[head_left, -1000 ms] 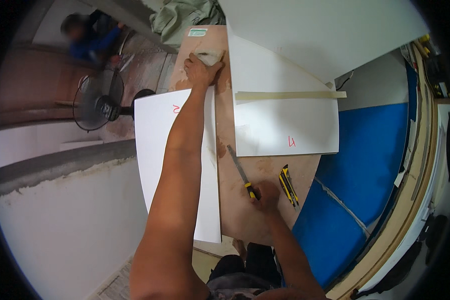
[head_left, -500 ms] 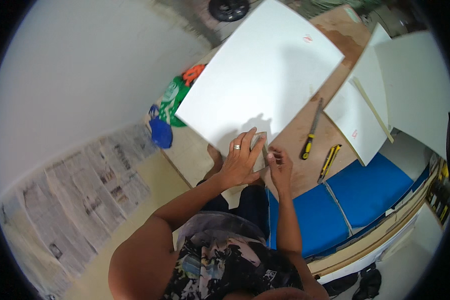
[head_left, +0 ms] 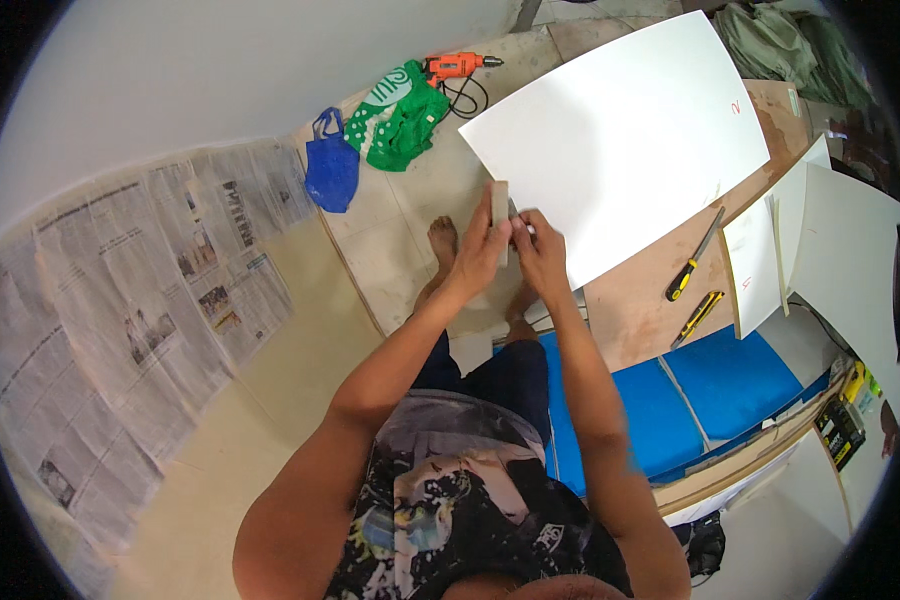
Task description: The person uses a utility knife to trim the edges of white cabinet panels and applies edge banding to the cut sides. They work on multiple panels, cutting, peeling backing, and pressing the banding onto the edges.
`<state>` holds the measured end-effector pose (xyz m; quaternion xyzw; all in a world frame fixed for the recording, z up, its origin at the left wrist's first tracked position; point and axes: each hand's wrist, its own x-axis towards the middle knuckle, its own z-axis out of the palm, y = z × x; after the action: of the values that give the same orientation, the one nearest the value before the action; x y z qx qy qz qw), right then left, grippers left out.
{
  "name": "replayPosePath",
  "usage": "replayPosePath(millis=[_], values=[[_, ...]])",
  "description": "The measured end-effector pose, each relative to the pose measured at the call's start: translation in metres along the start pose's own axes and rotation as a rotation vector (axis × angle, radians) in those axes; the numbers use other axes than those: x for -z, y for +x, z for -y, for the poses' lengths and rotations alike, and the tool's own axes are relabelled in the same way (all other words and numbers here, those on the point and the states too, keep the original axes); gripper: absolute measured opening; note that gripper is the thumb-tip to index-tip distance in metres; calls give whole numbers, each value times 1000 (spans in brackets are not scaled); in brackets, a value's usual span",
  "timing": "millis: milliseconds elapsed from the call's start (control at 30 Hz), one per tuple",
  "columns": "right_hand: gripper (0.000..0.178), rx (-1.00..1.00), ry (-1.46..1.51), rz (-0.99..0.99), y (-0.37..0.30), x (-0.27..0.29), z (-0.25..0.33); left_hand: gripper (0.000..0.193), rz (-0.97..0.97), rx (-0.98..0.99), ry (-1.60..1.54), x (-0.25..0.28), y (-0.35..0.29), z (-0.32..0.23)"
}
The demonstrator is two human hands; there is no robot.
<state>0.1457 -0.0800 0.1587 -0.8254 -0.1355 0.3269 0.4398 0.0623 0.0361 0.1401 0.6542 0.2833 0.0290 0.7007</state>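
My left hand (head_left: 480, 250) grips a narrow, flat beige block (head_left: 500, 205) that stands up past its fingers. Close against it, my right hand (head_left: 542, 255) has its fingers curled at the block's side. A small greyish piece shows by those fingertips, too small to name. Both hands are just off the near left side of a large white board (head_left: 630, 140), which rests on a brown wooden sheet (head_left: 630, 325). To the right on that sheet lie a file with a yellow-and-black handle (head_left: 682, 280) and a yellow-and-black utility knife (head_left: 698, 320).
Beyond my left hand lie a blue bag (head_left: 331, 172), a green bag (head_left: 400, 125) and an orange drill (head_left: 460, 66) with its cord. More white panels (head_left: 755, 250) lean at the right, by blue padded panels (head_left: 670, 400). Newspaper sheets (head_left: 160, 280) cover the floor at left.
My hands have lifted off the white board's near edge, bringing the beige block with them. The view has shifted, so the drill and both bags show more fully.
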Motion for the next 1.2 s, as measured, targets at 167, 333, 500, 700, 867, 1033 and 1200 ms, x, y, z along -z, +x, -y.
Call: replayPosePath(millis=[167, 333, 500, 700, 867, 1033, 1200], values=[[44, 319, -570, -66, 57, 32, -39, 59, -281, -41, -231, 28, 49, 16], [67, 449, -1041, -172, 89, 94, -113, 56, -480, -106, -417, 54, 124, 64], [65, 399, -1033, -161, 92, 94, -121, 70, -590, -42, -249, 51, 154, 65], [66, 398, -1006, -164, 92, 99, -126, 73, -562, 10, -363, 45, 161, 65], [64, 429, -985, -177, 91, 99, -125, 67, -587, -134, -265, 44, 166, 94], [62, 419, -975, -176, 91, 98, -126, 64, -584, -212, -202, 31, 160, 98], [58, 415, -1037, -174, 92, 98, -124, 64, -549, -242, -267, 16, 142, 112]])
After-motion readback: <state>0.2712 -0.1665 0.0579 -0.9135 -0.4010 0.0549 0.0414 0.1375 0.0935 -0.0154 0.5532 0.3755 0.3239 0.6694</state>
